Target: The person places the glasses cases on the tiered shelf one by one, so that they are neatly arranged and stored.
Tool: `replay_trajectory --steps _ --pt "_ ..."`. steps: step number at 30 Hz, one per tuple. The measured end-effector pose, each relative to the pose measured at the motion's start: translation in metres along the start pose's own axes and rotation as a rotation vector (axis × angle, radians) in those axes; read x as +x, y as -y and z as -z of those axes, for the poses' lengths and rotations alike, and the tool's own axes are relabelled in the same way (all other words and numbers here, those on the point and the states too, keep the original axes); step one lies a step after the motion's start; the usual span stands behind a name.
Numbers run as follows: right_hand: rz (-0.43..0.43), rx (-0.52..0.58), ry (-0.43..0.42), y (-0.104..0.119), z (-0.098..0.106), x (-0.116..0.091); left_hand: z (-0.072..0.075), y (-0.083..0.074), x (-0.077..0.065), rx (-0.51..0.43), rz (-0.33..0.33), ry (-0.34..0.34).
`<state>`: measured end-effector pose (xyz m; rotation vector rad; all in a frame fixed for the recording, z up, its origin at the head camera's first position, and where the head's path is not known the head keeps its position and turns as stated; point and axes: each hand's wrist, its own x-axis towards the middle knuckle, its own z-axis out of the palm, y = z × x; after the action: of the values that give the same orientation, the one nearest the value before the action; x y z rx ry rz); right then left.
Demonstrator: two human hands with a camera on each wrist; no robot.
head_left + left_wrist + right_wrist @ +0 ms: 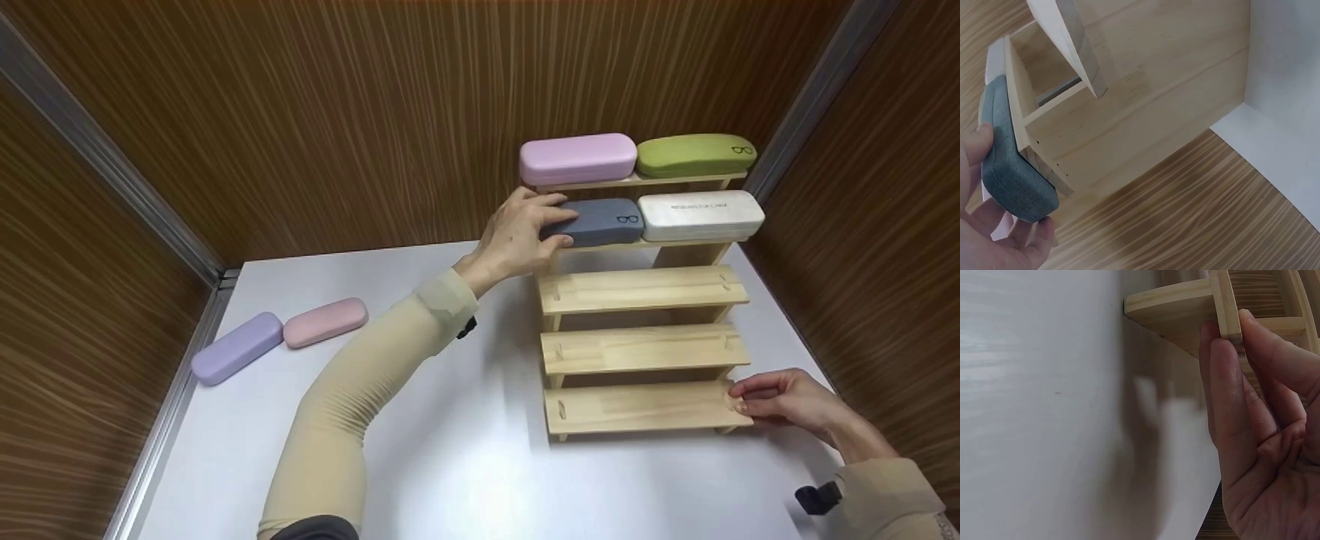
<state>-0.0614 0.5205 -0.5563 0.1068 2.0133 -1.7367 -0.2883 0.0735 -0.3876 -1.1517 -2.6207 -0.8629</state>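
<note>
A stepped wooden rack (645, 289) stands at the right of the table. On its second tier from the top lies a blue-grey glasses case (604, 222), and my left hand (517, 232) grips its left end. The left wrist view shows thumb and fingers around that case (1013, 152), which lies against the shelf board. At the bottom tier (637, 409), my right hand (799, 405) pinches the board's right end between thumb and fingers, as the right wrist view also shows. A white glasses case (701, 217) sits just right of the blue-grey one.
On the top tier are a pink-lilac case (577, 159) and a green case (694, 156). A purple case (237, 349) and a salmon-pink case (326, 322) lie on the white table (450, 465) at left. Wood-grained walls (337, 127) enclose the back and sides.
</note>
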Motion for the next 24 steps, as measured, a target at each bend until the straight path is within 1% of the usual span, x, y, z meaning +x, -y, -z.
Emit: replay_trajectory --steps 5,24 --pt "-0.002 0.002 0.003 0.0 0.0 0.0 0.004 0.003 -0.004 0.0 -0.021 -0.039" --pt "-0.015 0.004 0.01 0.001 0.001 0.001 0.024 0.015 -0.028 -0.045 -0.088 -0.113"
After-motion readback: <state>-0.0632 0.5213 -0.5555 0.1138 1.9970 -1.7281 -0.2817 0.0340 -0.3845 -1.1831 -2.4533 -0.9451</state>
